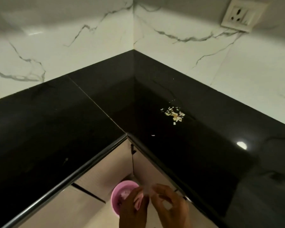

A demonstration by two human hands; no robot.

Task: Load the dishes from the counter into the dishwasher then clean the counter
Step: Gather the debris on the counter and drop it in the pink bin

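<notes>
Pink plastic bin (118, 197) sits on the floor below the counter's inner corner, partly hidden by both hands. The left hand (132, 209) and right hand (169, 206) meet above it, fingers curled; whether they pinch anything is too blurred to tell. Farther out, the black granite counter (56, 129) bears pale food scraps (174, 114) near the marble-tiled wall (72, 30), well below a wall socket (243, 15).

No text, label, brand or number can be read on anything in view.
</notes>
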